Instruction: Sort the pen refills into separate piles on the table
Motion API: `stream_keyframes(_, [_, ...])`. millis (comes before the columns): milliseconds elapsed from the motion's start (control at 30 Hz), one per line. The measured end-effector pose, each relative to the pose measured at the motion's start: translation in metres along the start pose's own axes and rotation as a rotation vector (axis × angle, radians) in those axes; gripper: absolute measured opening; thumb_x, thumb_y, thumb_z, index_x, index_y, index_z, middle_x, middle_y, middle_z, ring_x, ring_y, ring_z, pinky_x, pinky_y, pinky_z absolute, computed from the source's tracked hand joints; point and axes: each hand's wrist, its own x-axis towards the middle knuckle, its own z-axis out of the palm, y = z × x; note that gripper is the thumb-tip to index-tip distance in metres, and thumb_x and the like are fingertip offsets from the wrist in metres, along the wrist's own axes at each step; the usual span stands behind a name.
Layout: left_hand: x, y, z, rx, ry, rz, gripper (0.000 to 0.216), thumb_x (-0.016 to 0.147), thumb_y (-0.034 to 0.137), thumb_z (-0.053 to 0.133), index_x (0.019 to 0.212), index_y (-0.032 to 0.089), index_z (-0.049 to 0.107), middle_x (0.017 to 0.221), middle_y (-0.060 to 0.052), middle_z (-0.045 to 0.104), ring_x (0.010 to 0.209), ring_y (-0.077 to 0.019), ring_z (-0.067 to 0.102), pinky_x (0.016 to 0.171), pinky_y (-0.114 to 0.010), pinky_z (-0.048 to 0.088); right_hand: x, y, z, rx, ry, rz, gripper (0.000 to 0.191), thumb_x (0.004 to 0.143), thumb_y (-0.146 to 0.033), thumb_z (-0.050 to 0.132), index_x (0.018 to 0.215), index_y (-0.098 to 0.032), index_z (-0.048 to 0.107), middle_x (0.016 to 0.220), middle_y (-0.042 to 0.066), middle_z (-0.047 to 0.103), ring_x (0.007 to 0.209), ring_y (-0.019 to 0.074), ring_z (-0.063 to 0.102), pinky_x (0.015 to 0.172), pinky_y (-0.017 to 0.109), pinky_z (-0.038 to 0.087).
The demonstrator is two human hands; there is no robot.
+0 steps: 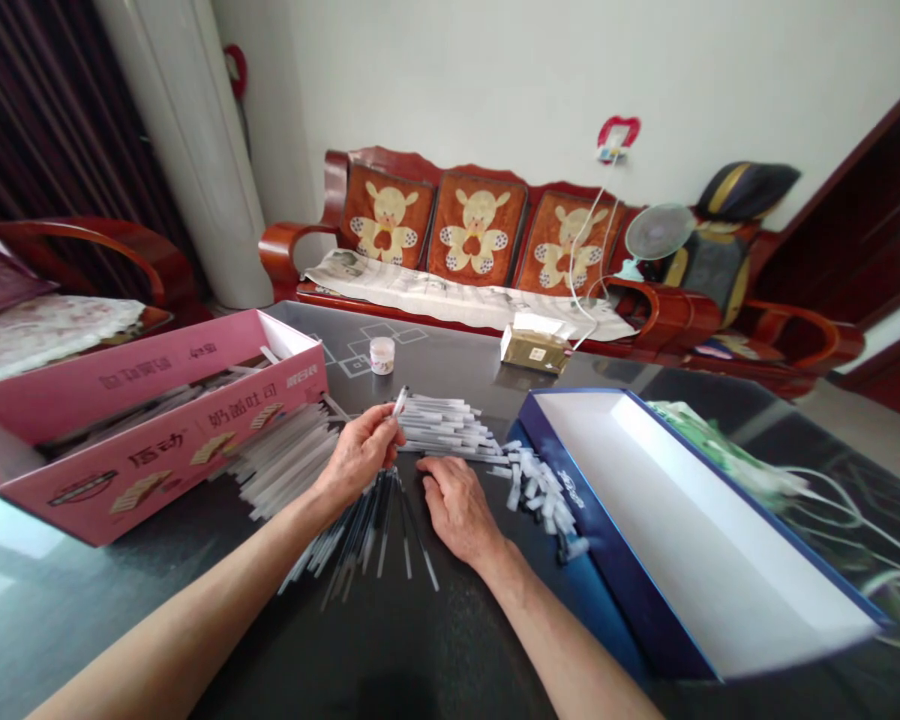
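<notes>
My left hand point(360, 452) is closed round a clear pen barrel point(400, 401), held tilted with its tip pointing up and right. My right hand point(456, 508) rests palm down on the dark table point(435, 640), its fingers curled onto a fan of dark pen refills point(381, 525). Just beyond both hands lies a stack of white pen barrels point(442, 425). To the right of my right hand sits a loose heap of small pen caps point(541, 490).
A pink cardboard box point(150, 440) holding clear tubes stands at the left, with more tubes point(285, 460) spilled beside it. A blue box lid with a white inside point(690, 520) lies at the right. A small jar point(382, 355), a tissue box point(535, 349) and a wooden sofa point(495, 240) are behind.
</notes>
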Motion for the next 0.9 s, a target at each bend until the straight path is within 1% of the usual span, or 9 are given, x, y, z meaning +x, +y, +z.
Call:
stream_keyframes(67, [-0.002,0.0,0.003,0.323,-0.036,0.154,0.034,0.085,0.039,0.046,0.106,0.018,0.062,0.072,-0.001,0.064,0.06,-0.0118,0.057,0.057,-0.023,0.043,0.0,0.003,-0.001,0.11,0.052,0.056,0.022,0.089,-0.018,0.043,0.097,-0.02,0.063,0.099,0.006,0.069,0.098,0.0197,0.06,0.09,0.034,0.045])
stream_keyframes(100, [-0.003,0.0,0.006,0.501,-0.052,0.241,0.031,0.087,0.036,0.045,0.103,0.018,0.064,0.077,-0.002,0.066,0.067,-0.0134,0.059,0.062,-0.024,0.044,-0.001,0.004,-0.002,0.188,0.1,0.12,0.022,0.091,-0.021,0.042,0.096,-0.02,0.063,0.096,0.006,0.07,0.096,0.019,0.062,0.087,0.033,0.047])
stream_keyframes(167, [-0.005,0.002,0.013,0.816,-0.111,0.43,0.028,0.09,0.035,0.044,0.096,0.019,0.066,0.082,-0.005,0.067,0.077,-0.0164,0.061,0.068,-0.025,0.044,-0.001,0.006,-0.005,0.352,0.225,0.301,0.027,0.093,-0.032,0.038,0.097,-0.02,0.062,0.09,0.005,0.07,0.085,0.0183,0.065,0.076,0.03,0.051])
stream_keyframes(267, [-0.007,0.001,0.022,1.084,-0.179,0.676,0.031,0.093,0.036,0.042,0.085,0.018,0.066,0.075,-0.006,0.063,0.074,-0.0171,0.057,0.067,-0.027,0.042,-0.001,0.009,-0.009,0.519,0.365,0.508,0.038,0.091,-0.048,0.037,0.099,-0.019,0.061,0.081,0.006,0.07,0.071,0.0188,0.065,0.056,0.028,0.05])
stream_keyframes(367, [-0.008,-0.007,0.025,1.145,-0.13,0.795,0.031,0.094,0.034,0.041,0.085,0.018,0.066,0.072,-0.006,0.06,0.072,-0.017,0.053,0.069,-0.029,0.041,-0.002,0.011,-0.01,0.571,0.368,0.541,0.037,0.085,-0.052,0.048,0.093,-0.019,0.064,0.078,0.006,0.07,0.069,0.0194,0.065,0.053,0.027,0.05])
stream_keyframes(467, [-0.008,-0.017,0.023,1.147,-0.081,0.824,0.03,0.094,0.034,0.04,0.094,0.018,0.066,0.075,-0.006,0.06,0.074,-0.0184,0.051,0.071,-0.031,0.04,-0.001,0.013,-0.008,0.577,0.347,0.54,0.034,0.08,-0.05,0.056,0.092,-0.019,0.066,0.081,0.005,0.07,0.072,0.0199,0.066,0.054,0.026,0.05])
stream_keyframes(567, [-0.007,-0.023,0.02,1.153,-0.076,0.839,0.029,0.094,0.034,0.041,0.1,0.019,0.065,0.077,-0.006,0.061,0.076,-0.0192,0.05,0.074,-0.033,0.039,0.0,0.016,-0.007,0.579,0.332,0.551,0.034,0.078,-0.05,0.058,0.09,-0.019,0.066,0.08,0.005,0.07,0.073,0.0195,0.066,0.052,0.025,0.049])
stream_keyframes(733, [-0.005,-0.02,0.02,1.162,-0.044,0.863,0.029,0.094,0.035,0.041,0.1,0.02,0.065,0.077,-0.005,0.061,0.077,-0.0195,0.05,0.074,-0.033,0.037,0.001,0.018,-0.008,0.617,0.298,0.574,0.036,0.079,-0.052,0.058,0.085,-0.018,0.065,0.077,0.005,0.07,0.066,0.0177,0.063,0.048,0.024,0.045])
stream_keyframes(900, [-0.008,-0.011,0.02,1.178,-0.036,0.907,0.027,0.094,0.035,0.042,0.099,0.021,0.065,0.077,-0.004,0.062,0.075,-0.019,0.049,0.074,-0.034,0.035,-0.001,0.021,-0.009,0.673,0.297,0.554,0.035,0.08,-0.052,0.059,0.084,-0.018,0.066,0.076,0.004,0.07,0.063,0.0159,0.061,0.051,0.024,0.045])
